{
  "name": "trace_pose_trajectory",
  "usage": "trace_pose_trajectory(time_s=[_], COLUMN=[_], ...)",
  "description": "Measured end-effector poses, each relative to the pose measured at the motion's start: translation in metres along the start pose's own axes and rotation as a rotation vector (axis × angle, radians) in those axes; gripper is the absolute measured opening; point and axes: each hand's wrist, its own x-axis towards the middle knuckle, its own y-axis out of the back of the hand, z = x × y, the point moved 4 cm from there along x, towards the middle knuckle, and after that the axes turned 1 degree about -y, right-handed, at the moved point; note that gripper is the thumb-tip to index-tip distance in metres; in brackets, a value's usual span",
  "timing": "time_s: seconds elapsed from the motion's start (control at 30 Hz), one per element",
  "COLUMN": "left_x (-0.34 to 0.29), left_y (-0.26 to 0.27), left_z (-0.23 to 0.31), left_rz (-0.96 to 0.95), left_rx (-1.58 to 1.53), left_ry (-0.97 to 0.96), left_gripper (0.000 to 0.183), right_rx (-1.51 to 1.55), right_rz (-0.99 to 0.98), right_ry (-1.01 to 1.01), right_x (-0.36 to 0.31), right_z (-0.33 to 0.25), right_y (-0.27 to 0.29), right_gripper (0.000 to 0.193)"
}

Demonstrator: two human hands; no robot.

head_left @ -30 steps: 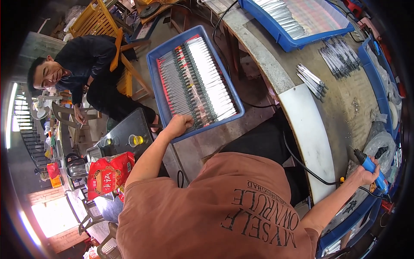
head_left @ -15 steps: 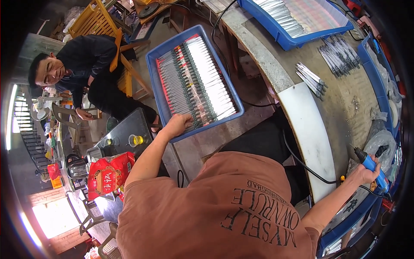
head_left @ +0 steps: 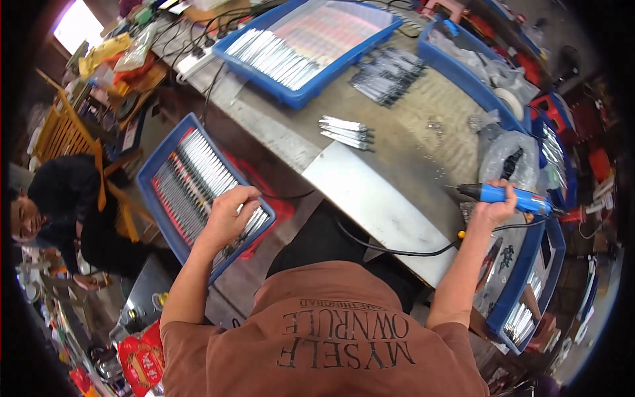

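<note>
My right hand (head_left: 497, 206) grips a blue electric screwdriver (head_left: 529, 201) above the right part of the worktable, its thin bit pointing left. My left hand (head_left: 230, 217) is over the near right side of a blue tray (head_left: 159, 215), fingers curled together; whatever they may hold is hidden. Rows of slim metallic rods (head_left: 205, 155) with dark middles lie in that tray. On the table, a small bundle of silvery rods (head_left: 347, 133) with dark ends lies beyond a white board (head_left: 370, 198).
A larger blue tray (head_left: 297, 98) of silvery rods stands at the far side, with dark-ended rods (head_left: 387, 76) beside it. Clear plastic bags (head_left: 509, 159) lie at the right. A black cable (head_left: 397, 251) crosses the white board. Another person (head_left: 63, 198) sits at the left.
The view has turned toward the table. My left hand has risen off the rods at the tray's near end. The screwdriver has swung from slanting to nearly level, still in my right hand.
</note>
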Motion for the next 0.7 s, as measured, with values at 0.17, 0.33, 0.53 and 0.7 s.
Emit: trace_pose_trajectory(time_s=[0.17,0.33,0.53,0.7], left_x=[0.079,0.138,0.170,0.176], left_y=[-0.039,-0.083,-0.109,-0.118], left_z=[0.045,0.050,0.045,0.043], left_rz=[-0.016,-0.004,-0.042,-0.166], left_rx=[0.006,0.151,0.348,0.482], left_ry=[-0.395,-0.501,-0.448,-0.500], left_gripper=[0.012,0.014,0.015,0.010], right_rx=[0.006,0.006,0.001,0.002], right_rz=[0.044,0.055,0.098,0.097], right_ry=[0.034,0.060,0.045,0.045], right_x=[-0.005,-0.004,-0.007,-0.008], right_z=[-0.005,-0.003,-0.002,-0.004], right_y=[-0.005,-0.002,-0.005,-0.007], right_gripper=[0.027,0.028,0.028,0.028])
